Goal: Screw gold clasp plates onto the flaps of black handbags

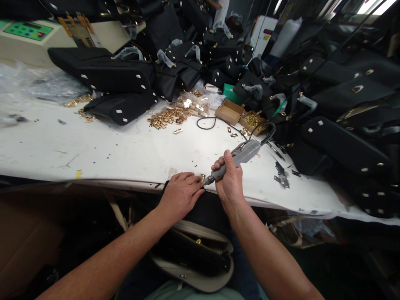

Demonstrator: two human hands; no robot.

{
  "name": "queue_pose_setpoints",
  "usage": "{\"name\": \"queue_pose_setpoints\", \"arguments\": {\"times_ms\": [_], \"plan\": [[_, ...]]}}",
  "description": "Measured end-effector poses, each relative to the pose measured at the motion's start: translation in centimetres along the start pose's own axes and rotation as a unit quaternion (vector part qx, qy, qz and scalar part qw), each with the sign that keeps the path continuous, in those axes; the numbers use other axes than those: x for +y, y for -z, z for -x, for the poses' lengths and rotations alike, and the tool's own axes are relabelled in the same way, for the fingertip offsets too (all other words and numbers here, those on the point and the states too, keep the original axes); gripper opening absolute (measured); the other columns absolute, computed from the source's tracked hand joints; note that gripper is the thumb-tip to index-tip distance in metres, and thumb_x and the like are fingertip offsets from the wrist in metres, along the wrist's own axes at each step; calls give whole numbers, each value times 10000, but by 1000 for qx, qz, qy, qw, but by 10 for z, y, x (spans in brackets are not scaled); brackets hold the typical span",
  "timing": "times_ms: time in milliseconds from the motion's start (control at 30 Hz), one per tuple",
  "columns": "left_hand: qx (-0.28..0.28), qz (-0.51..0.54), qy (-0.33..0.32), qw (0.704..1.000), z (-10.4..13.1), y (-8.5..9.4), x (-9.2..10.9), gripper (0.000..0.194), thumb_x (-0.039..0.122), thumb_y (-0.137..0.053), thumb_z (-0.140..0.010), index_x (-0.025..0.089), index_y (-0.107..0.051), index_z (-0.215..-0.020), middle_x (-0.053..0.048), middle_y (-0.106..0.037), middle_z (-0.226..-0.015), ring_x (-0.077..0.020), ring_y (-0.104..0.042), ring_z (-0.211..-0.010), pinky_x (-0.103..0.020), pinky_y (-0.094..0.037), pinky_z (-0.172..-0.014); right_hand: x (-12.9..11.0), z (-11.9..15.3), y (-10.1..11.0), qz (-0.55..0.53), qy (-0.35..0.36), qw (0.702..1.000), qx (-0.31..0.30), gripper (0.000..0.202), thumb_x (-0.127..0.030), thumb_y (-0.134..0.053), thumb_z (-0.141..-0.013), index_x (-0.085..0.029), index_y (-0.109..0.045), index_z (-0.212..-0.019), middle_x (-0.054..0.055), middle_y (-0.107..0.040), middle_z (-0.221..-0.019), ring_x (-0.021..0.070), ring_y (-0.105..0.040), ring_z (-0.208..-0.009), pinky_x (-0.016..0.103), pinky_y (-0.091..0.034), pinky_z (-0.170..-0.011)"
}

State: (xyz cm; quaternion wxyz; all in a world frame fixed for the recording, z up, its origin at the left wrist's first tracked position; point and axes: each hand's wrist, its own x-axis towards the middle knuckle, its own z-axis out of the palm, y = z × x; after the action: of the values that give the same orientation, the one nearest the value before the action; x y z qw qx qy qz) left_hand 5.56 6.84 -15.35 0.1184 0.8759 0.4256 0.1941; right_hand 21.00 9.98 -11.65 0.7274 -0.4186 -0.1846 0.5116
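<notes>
My right hand (229,173) is wrapped round a grey electric screwdriver (246,151), its tip pointing down and left. That tip meets a small gold metal piece (203,178) at the table's front edge. Beside it my left hand (181,191) presses down on a black bag flap (208,204), fingers together and reaching to the metal piece; what its fingertips grip is hidden. The open bag (215,280), with a beige rim and dark inside, rests on my lap below the hands.
Gold fittings (168,117) lie piled on the white table (140,148). Behind them are cardboard boxes (229,112), a looping cable (206,128) and black bags (121,109). Dark metal plates (282,180) lie at right. A machine (28,31) stands back left; a person (221,12) is far behind.
</notes>
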Motion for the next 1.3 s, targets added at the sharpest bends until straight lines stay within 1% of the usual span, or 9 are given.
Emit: {"name": "queue_pose_setpoints", "arguments": {"times_ms": [133,333,467,633,800,1033,1200,1300], "plan": [[3,1,-2,1000,0,0,0,264,306,-596,-955,282,-691,-1201,-32,-706,-1231,-268,-572,-1187,-471,-444,-987,2,2,0,22,2,1000,2,433,-498,-807,-733,-210,-486,-761,-81,-480,-615,82,-492,-511,214,-424,-481],[2,4,1,1000,0,-1,-1,269,308,-592,-959,287,-688,-1209,-28,-709,-1221,-263,-571,-1190,-465,-444,-985,2,4,1,10,4,1000,-13,394,-450,-807,-755,-201,-502,-758,-76,-493,-607,80,-493,-511,210,-410,-477],[-3,3,3,1000,0,-1,-1,265,310,-591,-961,291,-687,-1208,-19,-709,-1224,-264,-570,-1191,-469,-442,-981,1,6,0,17,6,1000,-14,397,-452,-810,-752,-200,-503,-760,-78,-498,-598,81,-490,-505,212,-406,-481],[-6,1,1,1000,0,0,-1,253,307,-577,-969,299,-692,-1194,-7,-703,-1244,-267,-566,-1195,-474,-433,-988,-1,8,-1,39,13,999,-15,406,-475,-815,-731,-207,-519,-804,-81,-506,-594,88,-488,-496,223,-407,-486],[-2,-2,-2,1000,-1,1,-1,241,302,-587,-962,310,-704,-1173,-13,-707,-1236,-267,-578,-1187,-478,-439,-981,-1,11,-3,37,19,999,-18,379,-450,-811,-745,-205,-529,-815,-77,-515,-590,87,-482,-493,223,-405,-488],[0,-2,-2,1000,-2,1,-1,232,302,-609,-950,313,-715,-1155,-10,-709,-1234,-265,-583,-1184,-470,-443,-977,-1,11,-4,53,22,998,-13,385,-464,-803,-747,-212,-519,-811,-77,-516,-582,91,-486,-491,225,-404,-484],[-7,-8,2,1000,-2,1,-1,221,331,-600,-958,308,-712,-1147,4,-707,-1240,-267,-577,-1182,-470,-435,-980,-3,10,-4,34,19,999,-25,376,-454,-797,-762,-205,-516,-788,-75,-496,-590,85,-477,-495,221,-406,-479],[-5,-10,-2,1000,-2,0,-2,216,330,-603,-957,305,-715,-1139,-4,-708,-1238,-264,-579,-1178,-462,-437,-972,-5,8,-4,28,16,999,-23,392,-459,-796,-761,-206,-497,-755,-74,-482,-593,83,-475,-494,217,-401,-467]]}}
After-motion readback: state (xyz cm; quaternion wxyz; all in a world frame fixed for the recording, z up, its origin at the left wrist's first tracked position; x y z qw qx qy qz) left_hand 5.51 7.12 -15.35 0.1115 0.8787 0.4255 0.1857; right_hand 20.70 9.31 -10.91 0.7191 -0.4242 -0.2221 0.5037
